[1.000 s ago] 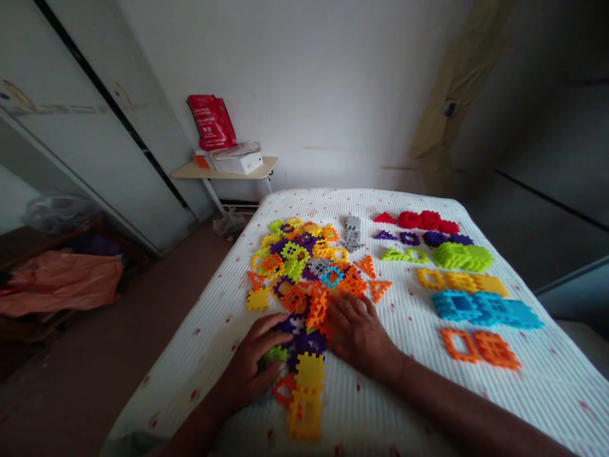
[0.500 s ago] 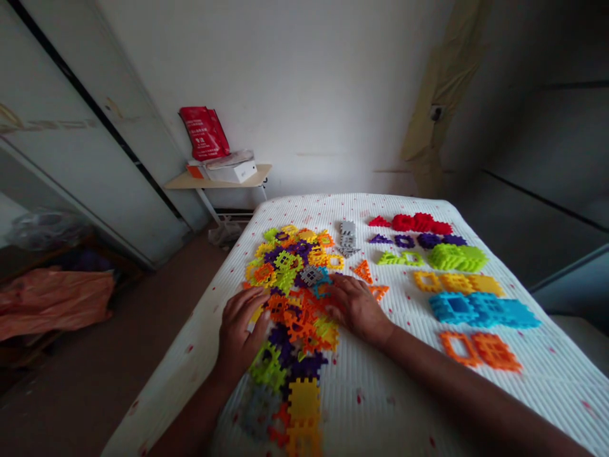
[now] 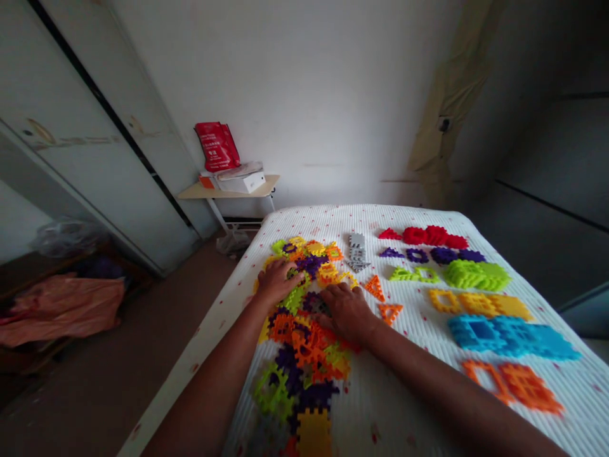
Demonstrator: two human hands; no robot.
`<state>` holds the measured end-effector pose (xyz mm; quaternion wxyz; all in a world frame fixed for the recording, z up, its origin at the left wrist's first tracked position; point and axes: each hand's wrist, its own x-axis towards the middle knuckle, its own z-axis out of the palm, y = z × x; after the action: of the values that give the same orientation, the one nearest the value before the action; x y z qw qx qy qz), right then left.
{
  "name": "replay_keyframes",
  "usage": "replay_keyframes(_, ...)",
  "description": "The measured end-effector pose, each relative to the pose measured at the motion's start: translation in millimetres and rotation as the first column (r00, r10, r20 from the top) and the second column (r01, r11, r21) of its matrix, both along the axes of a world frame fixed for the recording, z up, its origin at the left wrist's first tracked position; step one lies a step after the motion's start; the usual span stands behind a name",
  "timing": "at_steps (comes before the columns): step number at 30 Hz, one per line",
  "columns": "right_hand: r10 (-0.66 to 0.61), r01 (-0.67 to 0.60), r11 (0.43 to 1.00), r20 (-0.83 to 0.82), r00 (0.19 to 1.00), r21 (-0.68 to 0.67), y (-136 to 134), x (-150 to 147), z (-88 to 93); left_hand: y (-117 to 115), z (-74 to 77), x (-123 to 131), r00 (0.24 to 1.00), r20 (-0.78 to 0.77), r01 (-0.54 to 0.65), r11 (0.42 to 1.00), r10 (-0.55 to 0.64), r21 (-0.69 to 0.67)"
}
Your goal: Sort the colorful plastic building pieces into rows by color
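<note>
Interlocking plastic tiles in mixed colours form a loose pile [image 3: 304, 343] on the left half of the covered surface. My left hand [image 3: 278, 280] lies over the pile's upper left part, fingers apart, touching yellow and green tiles. At the pile's right side, my right hand [image 3: 348, 311] is palm down with its fingers curled and its thumb below. A dark grey windowed tile [image 3: 314, 303] shows between that thumb and the fingers; what lies under the palm is hidden. Two orange triangle tiles [image 3: 375, 288] lie just right of this hand.
On the right, tiles lie grouped by colour: red [image 3: 413, 236], purple [image 3: 445, 255], green [image 3: 476, 275], yellow [image 3: 480, 303], blue [image 3: 511, 336] and orange [image 3: 530, 386]. Grey tiles [image 3: 356, 249] stand in a column beyond my right hand. A small table [image 3: 190, 190] holds a red bag [image 3: 217, 146] and a white box [image 3: 242, 182].
My left hand has moved forward, from the pile's left edge onto its upper part. The right hand now covers more of the grey tile, and the blue tile beside it is out of sight.
</note>
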<state>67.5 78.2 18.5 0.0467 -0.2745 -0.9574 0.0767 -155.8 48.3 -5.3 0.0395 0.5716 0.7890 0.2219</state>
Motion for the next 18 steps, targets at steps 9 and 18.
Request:
replay_keyframes(9, -0.074, 0.075, 0.996, -0.013, 0.997, 0.039, 29, -12, 18.4, -23, 4.0, 1, 0.940, 0.206, 0.229, 0.950, -0.273, 0.212)
replay_keyframes(18, 0.028, -0.028, 0.999, -0.013, 1.000, 0.022, 78, -56, 5.2, -34, -1.4, 2, 0.919, 0.363, -0.023, 0.900, -0.152, 0.436)
